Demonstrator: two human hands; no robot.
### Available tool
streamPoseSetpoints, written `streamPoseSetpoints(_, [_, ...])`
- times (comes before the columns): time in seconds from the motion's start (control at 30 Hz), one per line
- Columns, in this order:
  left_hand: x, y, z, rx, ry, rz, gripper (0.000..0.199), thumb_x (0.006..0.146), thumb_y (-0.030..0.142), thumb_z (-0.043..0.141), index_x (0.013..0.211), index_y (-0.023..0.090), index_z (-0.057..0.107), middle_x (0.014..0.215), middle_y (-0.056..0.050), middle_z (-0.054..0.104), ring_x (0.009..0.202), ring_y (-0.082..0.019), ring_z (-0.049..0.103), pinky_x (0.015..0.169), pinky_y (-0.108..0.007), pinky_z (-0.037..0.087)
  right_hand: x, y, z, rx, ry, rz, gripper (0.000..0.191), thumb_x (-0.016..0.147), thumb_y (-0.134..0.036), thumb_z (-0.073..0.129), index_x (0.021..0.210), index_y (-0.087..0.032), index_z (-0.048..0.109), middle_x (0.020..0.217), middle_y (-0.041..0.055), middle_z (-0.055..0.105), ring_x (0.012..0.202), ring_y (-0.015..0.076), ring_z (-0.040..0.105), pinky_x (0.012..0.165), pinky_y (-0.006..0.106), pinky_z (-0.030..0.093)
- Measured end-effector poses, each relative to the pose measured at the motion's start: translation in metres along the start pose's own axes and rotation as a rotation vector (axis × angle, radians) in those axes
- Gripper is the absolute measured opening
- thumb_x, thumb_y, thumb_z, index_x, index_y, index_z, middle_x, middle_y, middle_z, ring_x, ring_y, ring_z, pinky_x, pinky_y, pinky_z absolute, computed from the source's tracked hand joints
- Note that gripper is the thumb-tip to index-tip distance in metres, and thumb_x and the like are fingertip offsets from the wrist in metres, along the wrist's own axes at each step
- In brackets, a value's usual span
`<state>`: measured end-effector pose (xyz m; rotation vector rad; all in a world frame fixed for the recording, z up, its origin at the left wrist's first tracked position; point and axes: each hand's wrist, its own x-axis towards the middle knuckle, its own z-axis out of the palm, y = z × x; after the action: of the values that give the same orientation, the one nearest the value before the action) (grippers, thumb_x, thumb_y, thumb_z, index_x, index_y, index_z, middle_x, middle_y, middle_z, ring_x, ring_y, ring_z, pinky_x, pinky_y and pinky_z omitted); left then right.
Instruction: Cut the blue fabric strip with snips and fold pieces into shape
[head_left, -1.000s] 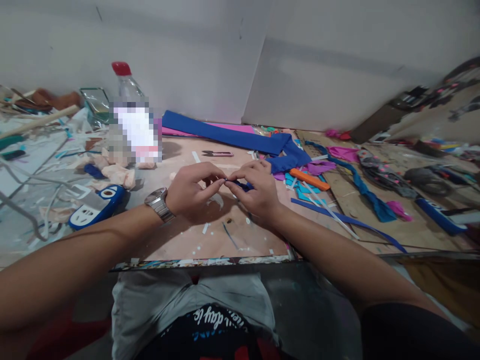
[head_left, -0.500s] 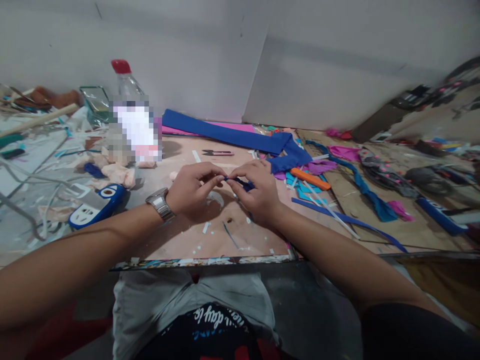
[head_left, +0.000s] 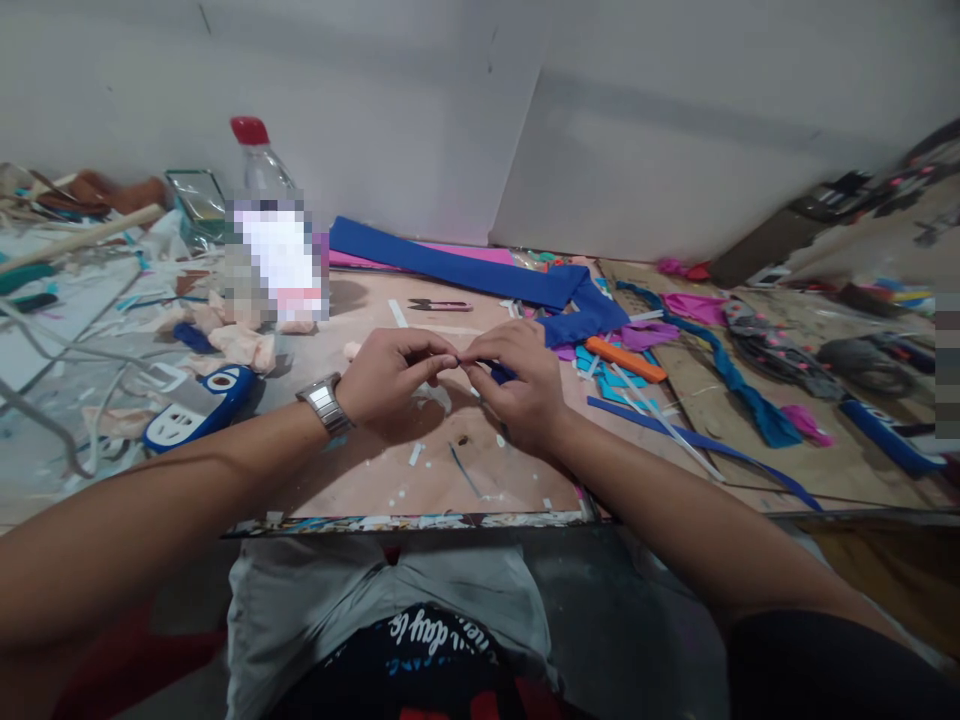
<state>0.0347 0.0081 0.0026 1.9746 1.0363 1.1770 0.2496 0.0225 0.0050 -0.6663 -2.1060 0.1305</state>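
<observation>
Both my hands meet above the middle of the table, fingertips almost touching. My left hand (head_left: pixel 386 375), with a metal watch (head_left: pixel 326 404) on its wrist, is closed in a pinch at the tip of a small blue fabric piece. More of this blue fabric (head_left: pixel 500 372) shows under the curled fingers of my right hand (head_left: pixel 529 385), which pinches it too. A long blue fabric strip (head_left: pixel 457 268) lies folded behind the hands and runs up to the right one; whether the two join is hidden. Thread snips (head_left: pixel 441 306) lie just beyond my fingers.
An orange cutter (head_left: pixel 626 360) rests on blue and white scraps at right, near a narrow blue strip (head_left: pixel 705 440). On the left are a blue-and-white power strip (head_left: pixel 202 408), peach scraps (head_left: pixel 244 345) and a red-capped bottle (head_left: pixel 266 175). A wall (head_left: pixel 420 110) stands behind.
The whole view has shifted slightly, so things appear a little further right. Both hands keep their pinch, and less blue shows between the fingertips.
</observation>
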Motion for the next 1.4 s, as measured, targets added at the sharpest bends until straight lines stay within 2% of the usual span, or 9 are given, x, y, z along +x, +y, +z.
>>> streamPoseSetpoints(0.13, [0.0013, -0.0016, 0.0006, -0.034, 0.024, 0.003, 0.02, 0.092, 0.036, 0.071, 0.09, 0.018, 0.08, 0.075, -0.003, 0.078, 0.061, -0.012, 0.068, 0.06, -0.022, 0.053, -0.0004, -0.0026, 0.0, -0.008, 0.008, 0.045, 0.005, 0.094, -0.025, 0.07, 0.092, -0.027, 0.074, 0.092, 0.0011, 0.078, 0.092, 0.0226, 0.07, 0.095, 0.046, 0.045])
streamPoseSetpoints(0.3, [0.0003, -0.0039, 0.0023, 0.028, 0.097, 0.022, 0.021, 0.091, 0.038, 0.074, 0.088, 0.017, 0.079, 0.072, -0.003, 0.076, 0.062, -0.014, 0.067, 0.058, -0.024, 0.05, -0.0007, -0.0034, 0.0028, -0.021, 0.003, 0.077, 0.005, 0.095, -0.027, 0.069, 0.091, -0.027, 0.072, 0.091, 0.0016, 0.077, 0.091, 0.0231, 0.069, 0.095, 0.046, 0.045])
streamPoseSetpoints(0.5, [-0.002, -0.0034, 0.0043, 0.162, 0.119, 0.153, 0.02, 0.096, 0.035, 0.068, 0.096, 0.02, 0.081, 0.086, -0.005, 0.08, 0.074, -0.014, 0.071, 0.068, -0.025, 0.053, -0.0016, -0.0017, 0.006, -0.001, 0.035, 0.061, 0.003, 0.093, -0.024, 0.07, 0.091, -0.025, 0.07, 0.089, 0.0016, 0.076, 0.09, 0.0224, 0.069, 0.093, 0.044, 0.045])
streamPoseSetpoints(0.67, [-0.003, -0.0049, 0.0049, 0.158, 0.109, 0.209, 0.018, 0.098, 0.029, 0.065, 0.102, 0.02, 0.081, 0.093, -0.006, 0.081, 0.08, -0.015, 0.074, 0.073, -0.025, 0.055, -0.0027, 0.0007, 0.0071, 0.009, 0.065, 0.093, 0.003, 0.093, -0.025, 0.073, 0.091, -0.024, 0.07, 0.088, 0.0013, 0.076, 0.088, 0.022, 0.069, 0.092, 0.043, 0.046])
streamPoseSetpoints(0.93, [-0.001, -0.0011, 0.0035, 0.109, 0.137, 0.074, 0.019, 0.094, 0.035, 0.072, 0.094, 0.018, 0.079, 0.081, -0.005, 0.078, 0.065, -0.014, 0.067, 0.062, -0.025, 0.051, -0.0033, -0.0002, 0.0067, -0.01, 0.073, 0.137, 0.005, 0.093, -0.03, 0.074, 0.095, -0.026, 0.073, 0.091, 0.0018, 0.077, 0.09, 0.023, 0.068, 0.092, 0.044, 0.047])
streamPoseSetpoints(1.03, [-0.0004, -0.0012, 0.0026, 0.149, 0.115, 0.135, 0.02, 0.095, 0.036, 0.07, 0.091, 0.018, 0.077, 0.079, -0.004, 0.077, 0.066, -0.013, 0.066, 0.063, -0.025, 0.05, -0.0032, -0.0004, 0.0065, -0.008, 0.066, 0.142, 0.004, 0.093, -0.03, 0.074, 0.095, -0.026, 0.074, 0.091, 0.0022, 0.077, 0.09, 0.0235, 0.068, 0.091, 0.044, 0.048])
streamPoseSetpoints(1.23, [-0.0011, -0.0013, 0.0021, 0.214, 0.119, 0.261, 0.015, 0.098, 0.027, 0.064, 0.094, 0.019, 0.076, 0.088, -0.006, 0.079, 0.078, -0.015, 0.07, 0.071, -0.027, 0.052, -0.0035, 0.0, 0.0069, 0.011, 0.071, 0.167, 0.004, 0.092, -0.03, 0.075, 0.093, -0.027, 0.074, 0.09, 0.0018, 0.078, 0.09, 0.0242, 0.069, 0.091, 0.045, 0.049])
streamPoseSetpoints(1.4, [-0.0036, 0.0034, 0.003, 0.263, 0.122, 0.304, 0.017, 0.099, 0.023, 0.061, 0.099, 0.018, 0.076, 0.094, -0.007, 0.08, 0.084, -0.016, 0.072, 0.076, -0.029, 0.054, -0.0047, -0.0002, 0.0067, 0.041, 0.1, 0.163, 0.003, 0.091, -0.029, 0.076, 0.091, -0.026, 0.074, 0.089, 0.0022, 0.077, 0.09, 0.0239, 0.069, 0.09, 0.045, 0.05])
